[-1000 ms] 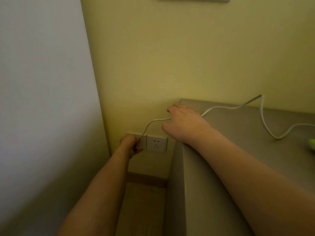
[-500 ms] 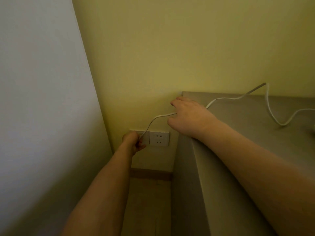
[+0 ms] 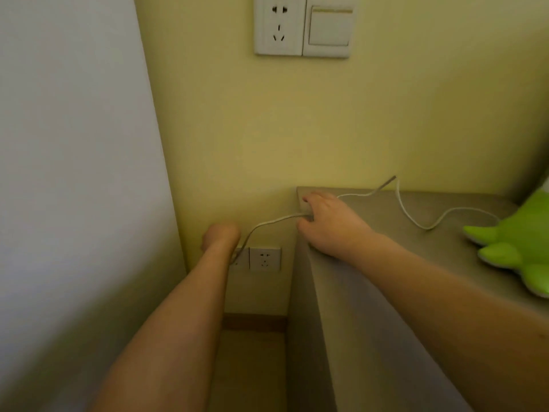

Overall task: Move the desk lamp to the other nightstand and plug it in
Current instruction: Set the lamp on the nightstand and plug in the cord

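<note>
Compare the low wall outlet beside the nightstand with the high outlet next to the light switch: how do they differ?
The low outlet sits near the floor, left of the nightstand; the high outlet is above nightstand height. The white cord drops to the plate just left of the low outlet, where the left hand is; nothing leads to the high outlet. The low one pairs with another plate, the high one with a switch. Both are white, and their visible slots are empty.

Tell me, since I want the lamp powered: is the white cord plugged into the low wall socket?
Cannot tell. The white cord runs down behind the left hand, hiding its plug at the low white wall socket.
</note>
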`<state>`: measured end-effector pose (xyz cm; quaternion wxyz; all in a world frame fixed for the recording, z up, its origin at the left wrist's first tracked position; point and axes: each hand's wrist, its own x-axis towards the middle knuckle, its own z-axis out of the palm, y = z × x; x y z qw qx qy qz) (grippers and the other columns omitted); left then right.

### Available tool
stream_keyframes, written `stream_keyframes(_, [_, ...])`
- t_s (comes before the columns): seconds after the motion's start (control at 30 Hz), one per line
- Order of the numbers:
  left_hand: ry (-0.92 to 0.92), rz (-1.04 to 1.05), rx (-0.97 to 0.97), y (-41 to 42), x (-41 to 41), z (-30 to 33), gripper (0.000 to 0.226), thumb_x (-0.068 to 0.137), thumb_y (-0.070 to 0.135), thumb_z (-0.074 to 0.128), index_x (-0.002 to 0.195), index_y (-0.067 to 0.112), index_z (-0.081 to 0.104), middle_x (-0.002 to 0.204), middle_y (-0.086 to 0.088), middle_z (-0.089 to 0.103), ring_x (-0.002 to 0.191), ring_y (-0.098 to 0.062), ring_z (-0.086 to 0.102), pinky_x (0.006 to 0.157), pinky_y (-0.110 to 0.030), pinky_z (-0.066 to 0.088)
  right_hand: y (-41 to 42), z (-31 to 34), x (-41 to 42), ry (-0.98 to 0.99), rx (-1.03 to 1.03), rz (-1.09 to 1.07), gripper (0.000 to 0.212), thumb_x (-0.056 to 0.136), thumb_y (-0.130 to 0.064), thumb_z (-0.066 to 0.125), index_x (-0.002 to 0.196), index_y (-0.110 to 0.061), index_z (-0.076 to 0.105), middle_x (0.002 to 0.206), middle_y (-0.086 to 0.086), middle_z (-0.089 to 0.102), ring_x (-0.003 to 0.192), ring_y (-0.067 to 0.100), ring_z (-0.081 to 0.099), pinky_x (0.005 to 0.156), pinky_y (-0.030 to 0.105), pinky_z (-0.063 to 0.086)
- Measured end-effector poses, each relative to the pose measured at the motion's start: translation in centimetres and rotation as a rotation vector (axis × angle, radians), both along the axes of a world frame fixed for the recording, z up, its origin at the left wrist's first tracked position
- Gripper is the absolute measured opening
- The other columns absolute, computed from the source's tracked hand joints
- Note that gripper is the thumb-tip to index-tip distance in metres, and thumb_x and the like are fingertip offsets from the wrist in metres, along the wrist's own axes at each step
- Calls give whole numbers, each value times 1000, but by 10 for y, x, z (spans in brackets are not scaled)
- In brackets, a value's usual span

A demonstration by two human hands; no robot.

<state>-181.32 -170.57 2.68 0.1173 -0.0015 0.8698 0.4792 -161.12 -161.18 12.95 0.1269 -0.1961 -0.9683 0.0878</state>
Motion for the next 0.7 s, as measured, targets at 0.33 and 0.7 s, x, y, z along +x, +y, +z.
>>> stream_keyframes(0.33, [529,-146,-81,48,110,118,44,94,20,38,130,-1,49,135,-24,50,125,-42,46,102,-45,40,30,46,92,145,13,-44,53,90,-25,45,139,-6,40,145,11,42,136,26,34,113,34,27])
stream_keyframes(0.7, [795,-452,-61,139,238,188,42,95,27,40,129,4,52,132,-22,52,123,-39,47,102,-41,38,92,71,214,353,9,-176,52,88,-26,49,138,-13,43,147,3,41,134,22,37,112,32,28])
